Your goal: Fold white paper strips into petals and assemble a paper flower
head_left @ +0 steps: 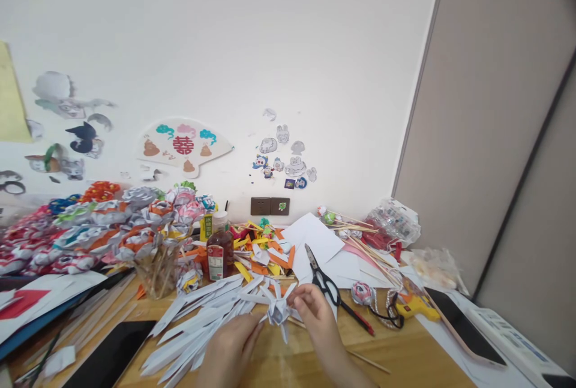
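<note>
A folded white paper flower (277,311) with strips sticking out sits between my two hands, just above the wooden table. My left hand (234,340) has its fingers closed at the flower's left side, gripping a paper strip. With bent thumb and fingers, my right hand (316,318) pinches a strip on the right side. Part of a thin wooden stick (369,361) shows beyond my right wrist; whether it joins the flower is hidden. Many folded white paper strips (198,328) lie fanned out to the left, partly under my left hand.
Black-handled scissors (324,280) and a red pen (357,317) lie right of the hands. Farther right are a yellow glue gun (418,307) and a phone (463,325). A brown bottle (220,250) stands behind the strips. Another phone (110,355) lies left, before heaped paper flowers (112,214).
</note>
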Demonstrator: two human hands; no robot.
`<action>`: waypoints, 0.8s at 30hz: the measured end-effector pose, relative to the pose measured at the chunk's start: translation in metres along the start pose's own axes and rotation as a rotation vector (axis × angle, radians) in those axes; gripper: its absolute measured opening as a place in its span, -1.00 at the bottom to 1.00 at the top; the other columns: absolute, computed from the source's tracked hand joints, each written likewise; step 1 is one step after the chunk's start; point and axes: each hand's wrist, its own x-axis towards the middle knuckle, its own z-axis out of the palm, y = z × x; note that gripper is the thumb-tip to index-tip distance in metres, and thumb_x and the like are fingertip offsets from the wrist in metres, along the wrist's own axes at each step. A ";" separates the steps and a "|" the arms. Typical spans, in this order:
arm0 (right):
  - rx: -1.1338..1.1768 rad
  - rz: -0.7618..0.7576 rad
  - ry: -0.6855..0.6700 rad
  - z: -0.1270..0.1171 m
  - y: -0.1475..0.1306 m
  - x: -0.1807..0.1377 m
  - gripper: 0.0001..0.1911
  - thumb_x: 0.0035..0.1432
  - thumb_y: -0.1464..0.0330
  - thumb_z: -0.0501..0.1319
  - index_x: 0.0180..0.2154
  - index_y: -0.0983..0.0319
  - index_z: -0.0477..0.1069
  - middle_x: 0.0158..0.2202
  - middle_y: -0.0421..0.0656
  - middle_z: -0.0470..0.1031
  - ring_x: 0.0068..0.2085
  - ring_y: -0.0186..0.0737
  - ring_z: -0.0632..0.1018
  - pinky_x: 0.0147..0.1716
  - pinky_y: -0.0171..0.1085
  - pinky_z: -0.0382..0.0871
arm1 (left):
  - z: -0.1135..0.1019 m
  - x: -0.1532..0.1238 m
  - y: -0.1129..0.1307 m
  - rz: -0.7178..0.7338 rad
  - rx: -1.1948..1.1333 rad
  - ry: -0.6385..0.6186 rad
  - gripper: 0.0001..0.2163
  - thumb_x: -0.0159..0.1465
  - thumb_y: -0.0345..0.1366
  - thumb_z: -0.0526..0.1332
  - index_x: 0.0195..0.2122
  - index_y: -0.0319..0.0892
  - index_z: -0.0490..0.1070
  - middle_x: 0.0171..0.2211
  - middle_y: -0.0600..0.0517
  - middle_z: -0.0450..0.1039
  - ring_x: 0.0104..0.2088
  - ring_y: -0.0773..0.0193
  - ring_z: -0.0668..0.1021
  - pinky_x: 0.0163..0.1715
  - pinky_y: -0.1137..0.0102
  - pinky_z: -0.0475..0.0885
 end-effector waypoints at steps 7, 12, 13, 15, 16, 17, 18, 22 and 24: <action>0.051 0.067 0.023 0.002 -0.002 -0.001 -0.68 -0.06 0.16 0.30 -0.35 0.23 0.33 -0.43 -0.19 0.43 -0.36 -0.24 0.46 -0.36 -0.29 0.34 | -0.003 0.002 0.000 0.094 0.081 0.080 -0.75 0.30 -0.25 -0.04 -0.25 -0.10 0.44 -0.47 0.03 0.56 -0.47 0.27 0.58 -0.46 0.48 0.45; 0.057 0.074 0.054 0.002 -0.002 0.000 -0.71 -0.07 0.18 0.29 -0.36 0.22 0.33 -0.48 -0.24 0.42 -0.41 -0.29 0.44 -0.41 -0.34 0.31 | -0.006 0.001 -0.001 0.077 0.064 0.137 -0.78 0.29 -0.23 0.00 -0.21 -0.09 0.42 -0.41 0.04 0.57 -0.42 0.26 0.59 -0.43 0.48 0.47; 0.056 0.079 0.054 0.001 -0.001 0.001 -0.71 -0.07 0.19 0.30 -0.37 0.22 0.32 -0.49 -0.24 0.41 -0.43 -0.30 0.43 -0.42 -0.34 0.30 | -0.006 0.001 -0.001 0.069 0.056 0.138 -0.78 0.29 -0.22 0.01 -0.20 -0.09 0.41 -0.39 0.04 0.58 -0.40 0.26 0.59 -0.41 0.48 0.47; 0.051 0.083 0.045 0.000 0.000 0.001 -0.73 -0.08 0.21 0.29 -0.37 0.22 0.32 -0.50 -0.24 0.41 -0.44 -0.30 0.43 -0.43 -0.34 0.29 | -0.005 0.000 -0.002 0.045 0.037 0.131 -0.79 0.29 -0.21 0.02 -0.16 -0.07 0.40 -0.33 0.04 0.58 -0.35 0.26 0.60 -0.37 0.48 0.48; 0.047 0.082 0.039 0.000 0.000 0.002 -0.74 -0.08 0.22 0.29 -0.38 0.22 0.32 -0.50 -0.24 0.42 -0.44 -0.29 0.43 -0.43 -0.34 0.29 | -0.005 0.000 -0.002 0.028 0.026 0.123 -0.79 0.28 -0.21 0.03 -0.15 -0.07 0.40 -0.31 0.05 0.58 -0.33 0.27 0.60 -0.35 0.48 0.48; 0.041 0.080 0.033 0.000 0.000 0.002 -0.75 -0.08 0.24 0.29 -0.38 0.22 0.32 -0.50 -0.24 0.42 -0.44 -0.29 0.43 -0.43 -0.33 0.29 | -0.006 0.000 -0.001 0.009 0.014 0.117 -0.79 0.28 -0.20 0.03 -0.15 -0.06 0.40 -0.29 0.05 0.58 -0.32 0.27 0.60 -0.34 0.48 0.48; 0.039 0.076 0.029 0.000 0.000 0.002 -0.76 -0.07 0.24 0.29 -0.39 0.22 0.32 -0.50 -0.24 0.41 -0.44 -0.29 0.43 -0.42 -0.33 0.30 | -0.006 0.000 -0.001 -0.013 0.004 0.111 -0.78 0.28 -0.19 0.03 -0.16 -0.06 0.40 -0.29 0.05 0.58 -0.31 0.27 0.60 -0.34 0.48 0.48; 0.051 0.071 0.029 0.001 -0.002 0.001 -0.77 -0.06 0.25 0.28 -0.39 0.22 0.32 -0.50 -0.25 0.40 -0.44 -0.30 0.42 -0.43 -0.34 0.31 | -0.007 0.001 0.001 -0.097 -0.037 0.082 -0.77 0.27 -0.16 0.02 -0.20 -0.06 0.43 -0.29 0.06 0.59 -0.30 0.26 0.60 -0.32 0.47 0.49; 0.055 0.072 0.029 0.001 -0.004 0.000 -0.77 -0.06 0.25 0.28 -0.38 0.22 0.32 -0.49 -0.25 0.39 -0.44 -0.31 0.42 -0.43 -0.34 0.32 | -0.007 0.002 0.002 -0.134 -0.066 0.049 -0.76 0.27 -0.15 0.03 -0.20 -0.06 0.43 -0.27 0.05 0.58 -0.28 0.25 0.59 -0.30 0.46 0.49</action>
